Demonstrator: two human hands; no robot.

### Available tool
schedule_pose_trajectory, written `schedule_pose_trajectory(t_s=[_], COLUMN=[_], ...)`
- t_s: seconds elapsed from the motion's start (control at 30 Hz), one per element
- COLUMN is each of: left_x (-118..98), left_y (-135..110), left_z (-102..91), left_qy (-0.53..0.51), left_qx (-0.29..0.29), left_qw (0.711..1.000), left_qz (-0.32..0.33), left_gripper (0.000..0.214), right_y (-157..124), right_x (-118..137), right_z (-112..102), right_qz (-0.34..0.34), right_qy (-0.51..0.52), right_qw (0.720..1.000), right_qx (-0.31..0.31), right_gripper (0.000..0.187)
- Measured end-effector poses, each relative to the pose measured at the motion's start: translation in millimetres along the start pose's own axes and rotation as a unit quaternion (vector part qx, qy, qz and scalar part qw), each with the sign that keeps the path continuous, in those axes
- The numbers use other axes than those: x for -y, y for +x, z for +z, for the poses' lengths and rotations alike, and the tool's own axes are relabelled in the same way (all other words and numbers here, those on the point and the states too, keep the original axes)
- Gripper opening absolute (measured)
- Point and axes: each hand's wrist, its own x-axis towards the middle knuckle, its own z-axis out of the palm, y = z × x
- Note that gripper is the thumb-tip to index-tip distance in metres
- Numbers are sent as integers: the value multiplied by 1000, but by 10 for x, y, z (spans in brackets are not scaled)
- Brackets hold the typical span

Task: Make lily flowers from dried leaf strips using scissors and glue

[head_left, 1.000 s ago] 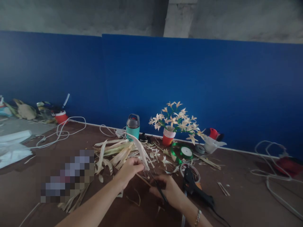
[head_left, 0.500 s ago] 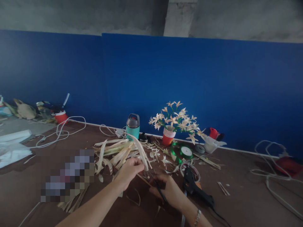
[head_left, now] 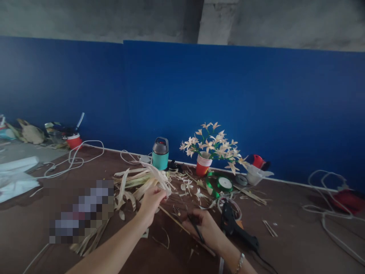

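My left hand (head_left: pixel 151 203) is closed in a pinch on a pale dried husk strip (head_left: pixel 159 177), whose wide end rises up and to the left. To its right, my right hand (head_left: pixel 207 228) is curled around scissors (head_left: pixel 196 227) with dark handles; their thin blades point up and left, apart from the strip. A thin tan stick (head_left: pixel 173 220) lies slantwise between the hands and runs under the right one. Behind the left hand spreads a pile of husk strips (head_left: pixel 134 180). Small cut white flowers (head_left: pixel 198 194) lie loose beyond the scissors.
A black glue gun (head_left: pixel 238 230) lies right of my right hand, its cord running toward me. Behind are a green ribbon spool (head_left: pixel 224 183), stacked red cups (head_left: pixel 203 167) with husk flowers (head_left: pixel 216 144), and a teal container (head_left: pixel 160 160). White cables (head_left: pixel 325 220) loop at right.
My left hand has moved slightly left with the husk strip, away from the scissors. The scissors have shifted a little to the right, and more of the tan stick shows.
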Motion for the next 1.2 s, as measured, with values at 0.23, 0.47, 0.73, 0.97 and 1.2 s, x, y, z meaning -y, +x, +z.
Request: schedule_pose_trajectory(t_s=[0.23,0.47,0.73,0.97,1.2], left_x=[-34,3,-79,-36,33], left_y=[-89,-47,-159,-74,31], left_z=[61,29,40,37,13], left_qy=[-38,50,222,99,-106], left_qx=[37,0,5,16,-13], left_qw=[999,998,964,995,992], left_qz=[-11,29,148,17,-61], left_gripper=[15,14,16,16,9], right_y=[-50,-37,-23,23,-21], right_x=[30,55,34,22,6], right_z=[28,34,5,-44,-6], right_qz=[-30,-39,-57,-38,-48], right_qy=[-84,-97,-201,-193,-126], right_qw=[996,995,974,973,991], right_qx=[23,-4,-87,-120,-15], right_gripper=[17,20,14,13,12])
